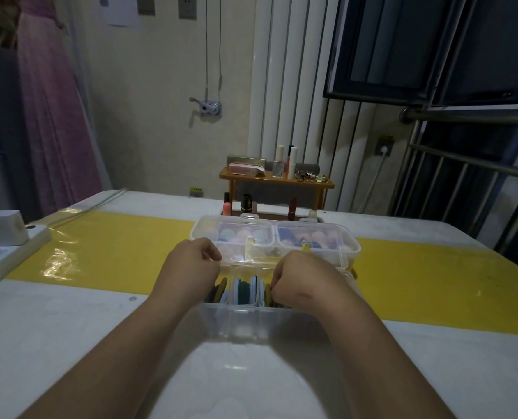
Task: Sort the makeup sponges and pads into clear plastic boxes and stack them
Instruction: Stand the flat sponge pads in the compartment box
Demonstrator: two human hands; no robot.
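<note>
Both hands curled over an open clear plastic box (251, 316) near the front of a white table with a yellow band across it (106, 252). Left hand (191, 261) closed into a loose fist at the box's far left corner, fingertips pinched at the edge of the clear lid or divider there; exactly what is gripped cannot be told. Right hand (300, 276) also closed, fingers pinched on the edge of round flat pads (244, 290) standing upright in a row inside the box, in blue, dark green and brown. Just behind, touching or nearly so, two closed clear plastic boxes of pastel sponges (275, 240) side by side, latches facing forward. Beyond them, a small wooden shelf of cosmetics bottles (277, 178) at the table's far edge. White power strip (12, 246) at the left edge, well apart. Bare tabletop open to both sides of the boxes and in front between the forearms.
</note>
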